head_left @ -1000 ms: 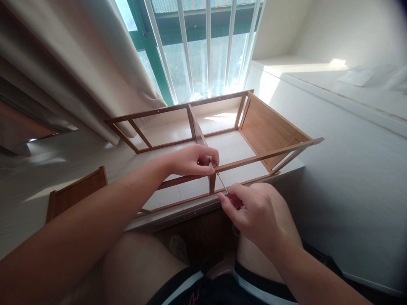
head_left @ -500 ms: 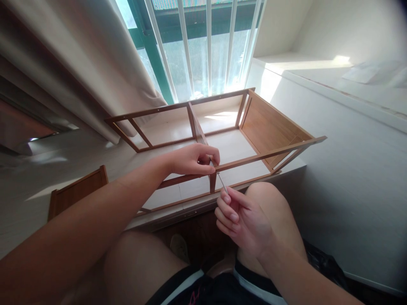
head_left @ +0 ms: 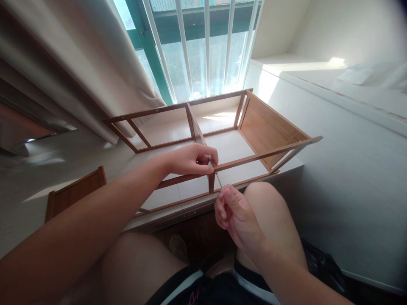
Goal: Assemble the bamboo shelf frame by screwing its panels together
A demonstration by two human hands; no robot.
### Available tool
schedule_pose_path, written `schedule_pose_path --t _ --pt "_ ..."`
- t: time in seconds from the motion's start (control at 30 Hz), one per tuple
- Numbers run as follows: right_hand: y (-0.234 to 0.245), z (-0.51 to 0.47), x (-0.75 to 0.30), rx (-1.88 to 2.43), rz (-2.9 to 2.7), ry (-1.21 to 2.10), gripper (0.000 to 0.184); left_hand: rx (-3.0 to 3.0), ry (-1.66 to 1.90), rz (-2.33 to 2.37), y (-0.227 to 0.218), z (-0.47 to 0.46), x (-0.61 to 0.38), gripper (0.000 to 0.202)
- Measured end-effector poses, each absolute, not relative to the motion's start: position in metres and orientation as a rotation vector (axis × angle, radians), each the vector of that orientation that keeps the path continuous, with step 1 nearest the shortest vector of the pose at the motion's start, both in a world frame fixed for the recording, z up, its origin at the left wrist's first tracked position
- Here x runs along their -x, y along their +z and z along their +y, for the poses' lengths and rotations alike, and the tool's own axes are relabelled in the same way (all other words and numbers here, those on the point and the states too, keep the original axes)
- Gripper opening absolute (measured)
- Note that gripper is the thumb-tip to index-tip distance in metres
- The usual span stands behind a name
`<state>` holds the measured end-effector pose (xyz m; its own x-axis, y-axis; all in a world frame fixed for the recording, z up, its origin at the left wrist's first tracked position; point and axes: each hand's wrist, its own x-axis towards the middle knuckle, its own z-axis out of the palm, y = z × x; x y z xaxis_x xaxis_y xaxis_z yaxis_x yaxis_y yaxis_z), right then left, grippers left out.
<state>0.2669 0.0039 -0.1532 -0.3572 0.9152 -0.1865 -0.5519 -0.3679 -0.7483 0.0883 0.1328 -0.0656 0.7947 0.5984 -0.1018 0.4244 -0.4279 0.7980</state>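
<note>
A brown wooden shelf frame (head_left: 260, 154) lies on its side on a white ledge below a barred window. My left hand (head_left: 190, 160) is closed around the frame's near rail where the middle divider meets it. My right hand (head_left: 237, 214) pinches the handle end of a thin metal tool (head_left: 218, 180), a small screwdriver or hex key. The tool's tip points into the joint just beside my left fingers.
A loose wooden panel (head_left: 74, 192) lies on the ledge at the left. A beige curtain (head_left: 79, 67) hangs at the upper left. A white wall (head_left: 343, 169) and sill stand at the right. My bare knees (head_left: 140, 262) sit below the ledge edge.
My right hand has rotated on the tool: the fingers turned from knuckles-up to palm-showing and then curled back around the handle. My left hand and the frame have stayed put.
</note>
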Motion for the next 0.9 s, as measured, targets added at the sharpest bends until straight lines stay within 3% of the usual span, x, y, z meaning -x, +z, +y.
schedule_pose_path --t 0.27,0.5,0.63,0.8,0.9 --pt "-0.154 0.017 -0.292 1.186 -1.686 0.755 0.026 -2.091 0.237 0.77 -0.064 0.132 -0.088 0.017" --pt "-0.144 0.02 -0.297 1.112 -1.985 0.492 0.029 -2.119 0.245 0.796 -0.064 0.13 -0.089 0.016" --pt "-0.142 0.016 -0.288 1.161 -1.8 0.743 0.034 -2.114 0.241 0.8 -0.065 0.13 -0.089 0.017" --pt "-0.135 0.009 -0.271 0.994 -1.033 1.644 0.036 -2.102 0.232 0.803 -0.066 0.131 -0.089 0.017" --pt "-0.129 0.004 -0.266 0.717 -0.62 2.01 0.032 -2.092 0.237 0.792 -0.066 0.132 -0.089 0.018"
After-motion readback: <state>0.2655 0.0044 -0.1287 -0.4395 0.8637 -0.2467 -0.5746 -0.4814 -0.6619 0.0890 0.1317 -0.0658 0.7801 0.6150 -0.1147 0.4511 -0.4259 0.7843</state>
